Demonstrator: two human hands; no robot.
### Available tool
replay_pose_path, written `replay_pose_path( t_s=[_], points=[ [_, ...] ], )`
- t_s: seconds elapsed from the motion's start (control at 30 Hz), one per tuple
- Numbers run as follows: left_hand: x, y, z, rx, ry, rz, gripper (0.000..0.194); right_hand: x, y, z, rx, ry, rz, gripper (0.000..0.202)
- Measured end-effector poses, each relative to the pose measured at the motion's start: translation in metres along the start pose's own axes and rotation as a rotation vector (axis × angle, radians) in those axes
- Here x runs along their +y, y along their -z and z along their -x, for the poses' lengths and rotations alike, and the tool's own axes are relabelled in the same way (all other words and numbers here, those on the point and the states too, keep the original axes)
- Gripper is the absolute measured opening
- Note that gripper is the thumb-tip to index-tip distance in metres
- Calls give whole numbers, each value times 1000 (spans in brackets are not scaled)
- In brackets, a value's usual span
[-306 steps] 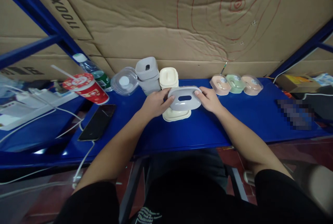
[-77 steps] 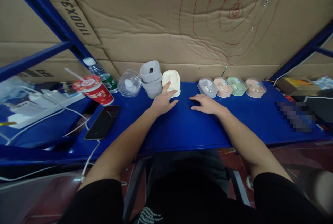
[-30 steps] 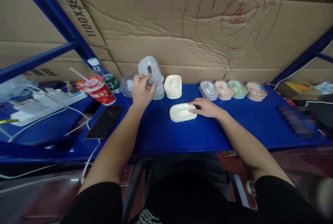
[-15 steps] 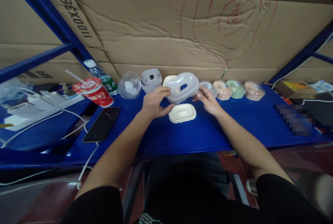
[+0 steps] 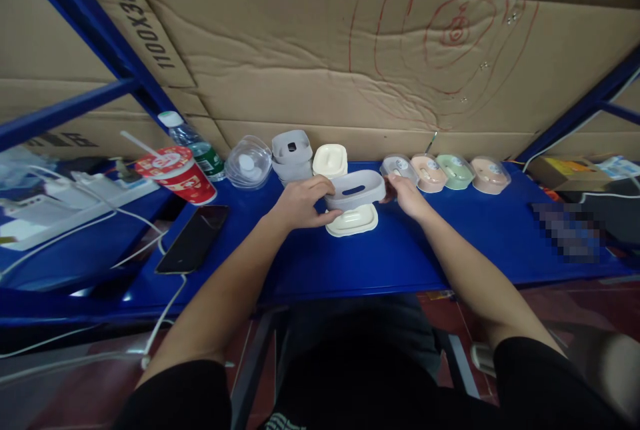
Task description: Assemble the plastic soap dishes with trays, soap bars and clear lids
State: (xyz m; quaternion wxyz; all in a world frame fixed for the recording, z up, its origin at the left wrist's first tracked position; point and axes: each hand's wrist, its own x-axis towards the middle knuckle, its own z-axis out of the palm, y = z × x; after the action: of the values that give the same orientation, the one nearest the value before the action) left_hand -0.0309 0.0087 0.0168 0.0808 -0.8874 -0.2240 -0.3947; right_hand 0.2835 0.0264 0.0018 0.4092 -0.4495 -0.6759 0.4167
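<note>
Your left hand (image 5: 306, 203) and right hand (image 5: 404, 194) grasp opposite ends of the slotted gray container (image 5: 345, 198), above the cream piece (image 5: 359, 222) on the blue desk (image 5: 345, 263).

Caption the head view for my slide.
Both hands, left and right, hold a grey slotted tray above a cream dish on a blue table.

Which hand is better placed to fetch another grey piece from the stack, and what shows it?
Probably the left hand: the grey stack stands just beyond it, while the right hand is farther off. Both hold the slotted grey piece now.
</note>
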Motion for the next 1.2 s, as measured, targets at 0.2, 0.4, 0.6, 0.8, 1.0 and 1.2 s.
replay_pose_path(
  t_s=[0.2, 0.4, 0.6, 0.8, 1.0, 1.2],
  points=[
    [3, 2, 0, -180, 88, 30, 36, -14, -1, 7, -61, -59, 162, 70],
    [6, 2, -1, -295, 129, 13, 41, -19, -1, 9, -106, -50, 258, 52],
    [9, 2, -2, -347, 144, 1, 45, -17, -2, 9, -159, -97, 262, 42],
    [8, 1, -1, -355, 155, 33, 45, -5, -2, 5, -234, -77, 240, 52],
    [8, 0, -1, -383, 177, 84, 47, -7, 0, 6, -274, -98, 324, 58],
    [7, -10, -1, -448, 259, 190, 41, -10, -1, 10, -374, -9, 617, 61]
  ],
)
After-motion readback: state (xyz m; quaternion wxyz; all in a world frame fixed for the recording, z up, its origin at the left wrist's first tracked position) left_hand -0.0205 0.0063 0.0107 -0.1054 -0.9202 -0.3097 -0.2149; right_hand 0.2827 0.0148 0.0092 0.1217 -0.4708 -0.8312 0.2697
